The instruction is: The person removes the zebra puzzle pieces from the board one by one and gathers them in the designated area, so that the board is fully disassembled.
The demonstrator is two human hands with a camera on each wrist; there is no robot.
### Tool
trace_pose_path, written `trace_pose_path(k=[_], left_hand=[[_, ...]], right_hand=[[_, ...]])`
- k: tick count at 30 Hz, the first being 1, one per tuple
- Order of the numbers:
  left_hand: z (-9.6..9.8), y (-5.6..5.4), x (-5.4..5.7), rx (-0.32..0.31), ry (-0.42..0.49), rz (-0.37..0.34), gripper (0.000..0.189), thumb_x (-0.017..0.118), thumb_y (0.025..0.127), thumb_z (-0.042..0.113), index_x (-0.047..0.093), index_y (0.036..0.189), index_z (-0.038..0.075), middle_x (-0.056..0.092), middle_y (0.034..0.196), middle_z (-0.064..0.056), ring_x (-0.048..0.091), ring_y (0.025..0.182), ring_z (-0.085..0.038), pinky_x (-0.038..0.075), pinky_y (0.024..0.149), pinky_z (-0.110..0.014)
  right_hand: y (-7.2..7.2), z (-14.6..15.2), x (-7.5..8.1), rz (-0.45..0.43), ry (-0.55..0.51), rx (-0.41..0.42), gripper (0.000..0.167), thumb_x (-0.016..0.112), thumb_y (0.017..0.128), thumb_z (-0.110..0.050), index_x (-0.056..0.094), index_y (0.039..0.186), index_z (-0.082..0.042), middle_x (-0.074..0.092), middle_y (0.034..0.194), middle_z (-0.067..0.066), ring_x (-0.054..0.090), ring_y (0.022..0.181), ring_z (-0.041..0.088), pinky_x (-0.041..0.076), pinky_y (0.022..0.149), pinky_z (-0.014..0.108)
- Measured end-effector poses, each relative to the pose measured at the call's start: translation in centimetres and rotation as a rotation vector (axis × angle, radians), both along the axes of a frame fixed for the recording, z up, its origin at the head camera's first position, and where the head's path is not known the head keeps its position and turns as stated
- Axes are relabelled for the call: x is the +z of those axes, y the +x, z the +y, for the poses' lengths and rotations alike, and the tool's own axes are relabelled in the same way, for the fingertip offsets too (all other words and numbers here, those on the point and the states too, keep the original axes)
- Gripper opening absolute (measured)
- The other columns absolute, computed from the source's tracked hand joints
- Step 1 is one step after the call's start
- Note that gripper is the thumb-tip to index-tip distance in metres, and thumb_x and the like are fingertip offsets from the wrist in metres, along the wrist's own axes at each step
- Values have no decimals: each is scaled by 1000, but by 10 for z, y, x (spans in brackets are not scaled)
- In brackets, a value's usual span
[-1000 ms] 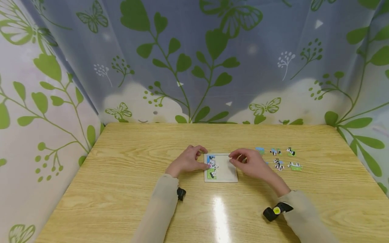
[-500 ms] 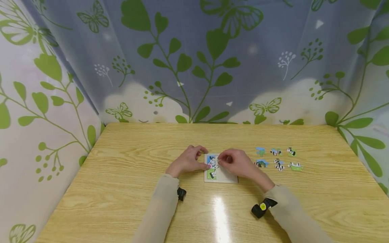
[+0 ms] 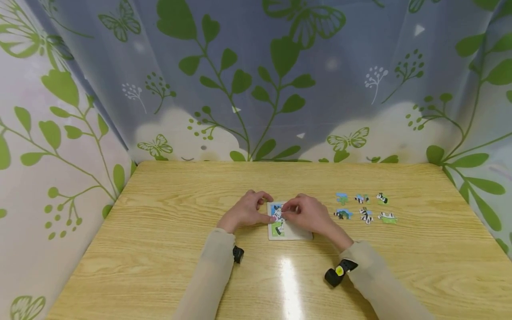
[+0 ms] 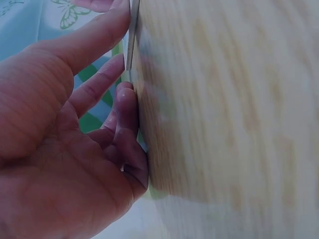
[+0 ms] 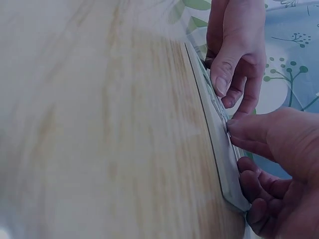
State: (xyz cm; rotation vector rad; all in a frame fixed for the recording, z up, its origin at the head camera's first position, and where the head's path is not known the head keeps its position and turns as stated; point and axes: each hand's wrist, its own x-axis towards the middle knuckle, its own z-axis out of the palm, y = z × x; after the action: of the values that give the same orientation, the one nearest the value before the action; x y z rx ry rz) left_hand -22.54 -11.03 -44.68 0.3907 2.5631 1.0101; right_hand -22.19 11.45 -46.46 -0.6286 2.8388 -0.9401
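Note:
A small pale puzzle board (image 3: 297, 234) lies flat on the table between the two hands. Joined zebra puzzle pieces (image 3: 278, 229) fill the left strip of the board, and bare wood shows on its right. My left hand (image 3: 245, 211) grips the board's left side, thumb on top over the pieces, a finger at the far left corner. With thumb and index finger together, my right hand (image 3: 311, 215) pinches at the zebra pieces' right edge; the piece at the fingertips is mostly hidden. In the right wrist view, both hands meet along the board (image 5: 223, 169).
Several loose puzzle pieces (image 3: 366, 216) lie in two rows to the right of the board. The wooden table (image 3: 168, 222) backs onto a curtain (image 3: 256, 89) printed with leaves and butterflies. Cameras are strapped to both wrists.
My right hand has moved left across the board, from its right edge to the zebra pieces. Loose pieces it covered now show. My left hand stays in place.

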Motion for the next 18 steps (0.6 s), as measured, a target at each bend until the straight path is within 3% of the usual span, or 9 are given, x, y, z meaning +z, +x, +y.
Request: trace_pose_path(k=[12, 18], left_hand=[[-3, 2, -2, -15, 27, 26, 51, 83, 87, 29, 62, 131, 17, 53, 116, -8, 47, 101, -21, 43, 89, -38], [-3, 2, 0, 9, 36, 15, 50, 85, 85, 26, 64, 129, 16, 55, 115, -7, 48, 101, -21, 44, 90, -38]], right_hand=[[0, 2, -3, -34, 7, -33, 13, 78, 89, -33, 79, 99, -25, 66, 92, -1, 56, 75, 11, 42, 61, 29], [-1, 0, -2, -38, 14, -51, 13, 77, 90, -35, 80, 100, -27, 66, 93, -1, 56, 75, 12, 42, 61, 29]])
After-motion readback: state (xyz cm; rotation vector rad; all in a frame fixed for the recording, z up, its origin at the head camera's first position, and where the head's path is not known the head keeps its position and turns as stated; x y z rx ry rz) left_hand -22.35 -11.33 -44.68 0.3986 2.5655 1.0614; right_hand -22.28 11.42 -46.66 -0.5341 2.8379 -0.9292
